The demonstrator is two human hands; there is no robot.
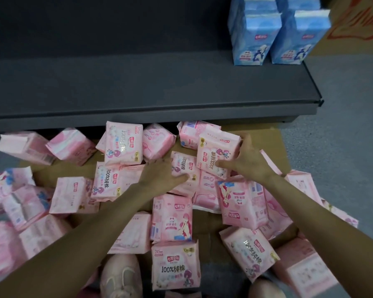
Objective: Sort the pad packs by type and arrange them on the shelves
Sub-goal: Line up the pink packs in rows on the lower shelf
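Nearest, a pink shoe (122, 276) sits beside a pink pack (175, 266) on the cardboard (211, 224). Pink pad packs (71, 194) lie scattered over it. The left hand (159, 176) rests flat, grip wide, on one pack (184, 166); the right hand (249, 160) holds a tilted pack (216, 151). Beyond, the dark shelf (138, 87) carries blue packs (276, 33) at its right end
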